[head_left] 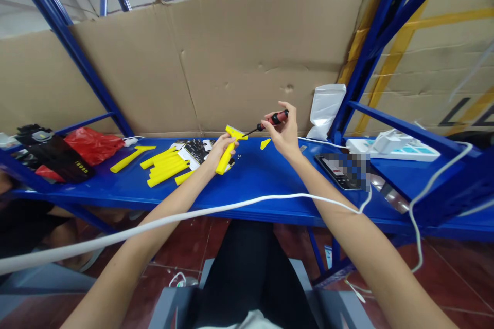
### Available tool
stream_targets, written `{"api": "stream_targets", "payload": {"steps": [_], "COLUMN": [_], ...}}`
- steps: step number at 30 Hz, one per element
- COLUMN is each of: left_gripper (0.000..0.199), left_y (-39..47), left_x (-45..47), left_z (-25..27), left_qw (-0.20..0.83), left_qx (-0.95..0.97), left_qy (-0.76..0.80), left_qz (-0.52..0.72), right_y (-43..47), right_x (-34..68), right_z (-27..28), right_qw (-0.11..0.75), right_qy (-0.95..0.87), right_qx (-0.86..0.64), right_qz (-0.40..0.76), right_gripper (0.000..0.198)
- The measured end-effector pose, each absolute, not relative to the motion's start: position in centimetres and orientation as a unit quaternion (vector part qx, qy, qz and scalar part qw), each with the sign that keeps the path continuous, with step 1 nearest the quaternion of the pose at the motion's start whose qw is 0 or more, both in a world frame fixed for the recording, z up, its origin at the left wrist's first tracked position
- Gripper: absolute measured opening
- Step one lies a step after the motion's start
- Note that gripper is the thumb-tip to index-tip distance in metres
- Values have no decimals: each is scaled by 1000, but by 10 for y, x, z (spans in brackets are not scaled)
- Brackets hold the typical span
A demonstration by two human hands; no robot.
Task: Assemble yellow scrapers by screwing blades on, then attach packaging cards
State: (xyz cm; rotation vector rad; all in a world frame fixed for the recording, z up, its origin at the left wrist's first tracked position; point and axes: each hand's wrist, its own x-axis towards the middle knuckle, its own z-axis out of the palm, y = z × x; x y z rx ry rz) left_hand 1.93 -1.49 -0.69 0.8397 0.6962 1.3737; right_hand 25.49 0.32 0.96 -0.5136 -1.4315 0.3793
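My left hand (219, 150) is closed around a yellow scraper (224, 163) with a T-shaped head, tilted above the blue shelf. In my right hand (287, 139) is a screwdriver (276, 119) with a red and black handle. Its dark shaft points left, and the tip meets or nearly meets the scraper's head; I cannot tell whether it sits in a screw. A small loose yellow piece (265, 144) lies between my hands. Left of my left hand, several yellow handles (165, 168) are piled beside black and white printed cards (195, 152).
Another yellow scraper (131, 159) lies farther left, near a red plastic bag (94, 145) and a black bottle (57, 157). At right are a phone (339, 172), a white power strip (393, 148) and a white pouch (327, 108). A white cable (247, 201) crosses in front of my forearms.
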Motion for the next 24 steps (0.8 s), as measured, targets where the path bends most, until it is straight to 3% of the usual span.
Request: {"api": "stream_targets", "payload": {"steps": [4,10,17,24], "left_gripper": [47,50,46,45], "left_y": [-17,-16,-16,-17], "left_x": [20,20,20,19], "left_z": [-5,-5,-3,0], "left_qw": [639,639,636,630], "left_qx": [395,388,368,360], "left_qy": [289,297,298,297], "left_qz": [593,594,609,621], "right_y": [-6,13,3,14], "right_x": [257,260,261,259], "right_z": [15,9,8,4], "right_qw": [724,693,707,698], "right_qy": [-636,-676,-648,-661], "right_qx": [-238,-199,-266,-209], "right_qz": [124,154,97,181], "right_gripper": [70,88,73,91]}}
